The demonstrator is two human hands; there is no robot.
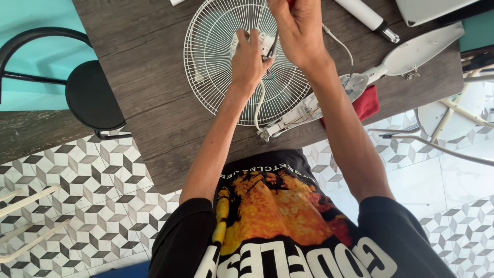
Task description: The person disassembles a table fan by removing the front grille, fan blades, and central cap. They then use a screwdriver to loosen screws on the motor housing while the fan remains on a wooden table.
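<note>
1. Fan grille [216,67]: white wire guard lying flat on the dark wooden bench [144,77], near its front edge.
2. Left hand [249,59]: grip closed around a small white part [262,44] at the grille's centre.
3. Right hand [296,31]: fingers pinched shut on a thin dark tool [272,46] that points into that part; the tip is hidden.
4. Loose wires [260,105]: they trail from the centre to an opened white housing [303,110] beside a red cloth [366,103].
5. Risks, as I judge them: the tool could slip and jab the left fingers; a tug could snag or break the wires; the housing sits close to the bench edge and could be dragged off.
</note>
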